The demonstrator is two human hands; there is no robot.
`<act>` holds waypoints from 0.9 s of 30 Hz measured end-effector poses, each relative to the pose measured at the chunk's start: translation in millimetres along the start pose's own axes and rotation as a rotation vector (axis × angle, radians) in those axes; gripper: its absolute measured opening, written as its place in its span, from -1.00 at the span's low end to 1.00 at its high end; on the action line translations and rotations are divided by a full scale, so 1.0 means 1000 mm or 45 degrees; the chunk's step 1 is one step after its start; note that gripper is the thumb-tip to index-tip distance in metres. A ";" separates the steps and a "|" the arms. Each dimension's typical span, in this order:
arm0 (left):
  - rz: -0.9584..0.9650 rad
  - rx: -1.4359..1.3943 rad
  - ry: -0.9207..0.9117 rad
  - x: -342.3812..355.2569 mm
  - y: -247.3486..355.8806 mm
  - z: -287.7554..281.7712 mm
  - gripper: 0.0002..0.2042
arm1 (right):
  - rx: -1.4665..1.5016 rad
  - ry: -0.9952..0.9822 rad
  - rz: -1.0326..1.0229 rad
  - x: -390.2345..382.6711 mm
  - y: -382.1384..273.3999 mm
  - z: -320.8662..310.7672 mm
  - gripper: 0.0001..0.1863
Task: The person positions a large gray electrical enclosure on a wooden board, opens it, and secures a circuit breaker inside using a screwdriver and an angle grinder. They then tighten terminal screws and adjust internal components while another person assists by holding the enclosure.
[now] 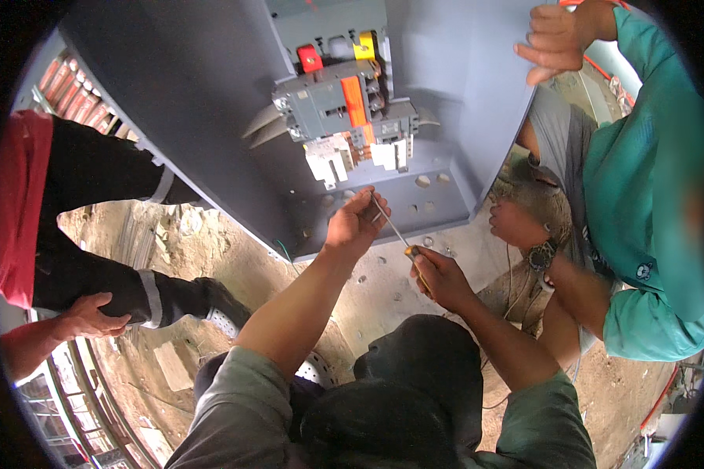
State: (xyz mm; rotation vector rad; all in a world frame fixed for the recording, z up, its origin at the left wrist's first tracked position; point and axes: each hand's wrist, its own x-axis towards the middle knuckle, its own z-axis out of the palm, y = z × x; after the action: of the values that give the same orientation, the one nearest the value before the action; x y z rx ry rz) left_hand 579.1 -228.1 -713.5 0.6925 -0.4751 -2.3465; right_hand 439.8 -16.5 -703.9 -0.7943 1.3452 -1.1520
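Note:
My right hand (443, 279) is closed round the yellow-and-black handle of a screwdriver (397, 233). The thin metal shaft slants up and left to my left hand (357, 223), whose fingers are bent together at its tip. Whether a small screw is also between those fingertips I cannot make out. Both hands are in front of the lower opening of a grey metal electrical enclosure (242, 168). Inside it, beyond my left hand, are a large grey circuit breaker (325, 108) with an orange strip, a smaller grey breaker (396, 123) and white modular breakers (328, 162).
Red (309, 58) and yellow (364, 45) blocks sit above the breakers. At the right, a person in a teal top (641, 180) grips the enclosure's edge with one hand (559, 39). A person in dark trousers (94, 168) stands at the left. Holes pierce the enclosure's bottom plate (383, 205).

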 end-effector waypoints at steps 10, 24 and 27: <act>0.078 -0.222 0.422 0.094 -0.005 -0.065 -0.91 | 0.035 0.040 0.103 0.095 0.042 0.019 -0.54; 0.105 -0.384 0.398 0.152 0.006 -0.090 -0.89 | -0.132 0.214 0.082 0.150 0.048 0.041 -0.58; 0.095 -0.396 0.304 0.154 0.008 -0.090 -0.84 | -0.100 0.212 0.099 0.149 0.045 0.042 -0.59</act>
State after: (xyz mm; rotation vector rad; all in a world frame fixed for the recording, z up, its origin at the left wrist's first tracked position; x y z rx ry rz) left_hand 533.8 -350.5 -835.6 0.7761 -0.0280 -2.1668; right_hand 468.7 -151.4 -787.9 -0.7074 1.5544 -1.1290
